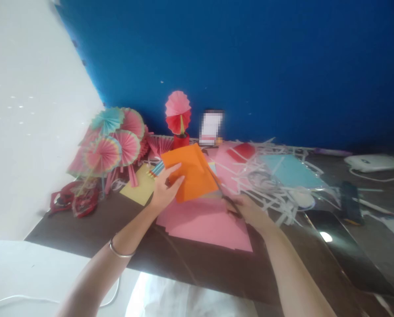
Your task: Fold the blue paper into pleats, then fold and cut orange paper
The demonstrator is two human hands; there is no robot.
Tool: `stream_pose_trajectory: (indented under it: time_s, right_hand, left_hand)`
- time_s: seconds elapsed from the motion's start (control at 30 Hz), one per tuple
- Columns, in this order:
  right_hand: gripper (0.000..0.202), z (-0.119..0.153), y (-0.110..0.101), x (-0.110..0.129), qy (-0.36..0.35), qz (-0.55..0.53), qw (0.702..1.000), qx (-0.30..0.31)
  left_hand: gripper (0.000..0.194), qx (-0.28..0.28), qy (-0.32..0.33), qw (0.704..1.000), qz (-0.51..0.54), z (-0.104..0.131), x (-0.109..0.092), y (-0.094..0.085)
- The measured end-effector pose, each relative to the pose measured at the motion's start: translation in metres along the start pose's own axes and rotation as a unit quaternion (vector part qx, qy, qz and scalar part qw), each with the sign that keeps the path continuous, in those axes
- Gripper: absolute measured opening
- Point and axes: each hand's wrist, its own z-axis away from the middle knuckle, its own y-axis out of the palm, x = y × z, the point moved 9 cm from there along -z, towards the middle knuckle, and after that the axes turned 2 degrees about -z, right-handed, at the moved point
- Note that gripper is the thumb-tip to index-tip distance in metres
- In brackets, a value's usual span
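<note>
My left hand (165, 187) grips the left side of a sheet of orange paper (193, 174), with the thumb and fingers on its face. The sheet looks folded, with a second layer along its right edge, and is raised above the table. My right hand (245, 211) is closed around the handles of a pair of scissors (231, 204). The blades lie at the lower right edge of the orange paper; blur hides how far they are apart. Beneath both hands lies a stack of pink paper (206, 226).
Folded paper fans (107, 147) crowd the table's left side beside a red bundle (74, 198). A pink-and-red fan (178, 112) stands at the back near a phone-like screen (211, 127). White paper strips (269, 189), a light-blue sheet (292, 171) and a dark tablet-like slab (352, 251) occupy the right.
</note>
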Motion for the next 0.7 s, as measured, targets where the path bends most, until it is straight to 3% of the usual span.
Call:
stream_pose_trajectory:
  time_s: [0.7]
  right_hand:
    - [0.045, -0.0008, -0.0011, -0.0027, 0.003, 0.004, 1.000, -0.014]
  left_hand:
    - [0.035, 0.006, 0.012, 1.000, -0.011, 0.0025, 0.0020, 0.0047]
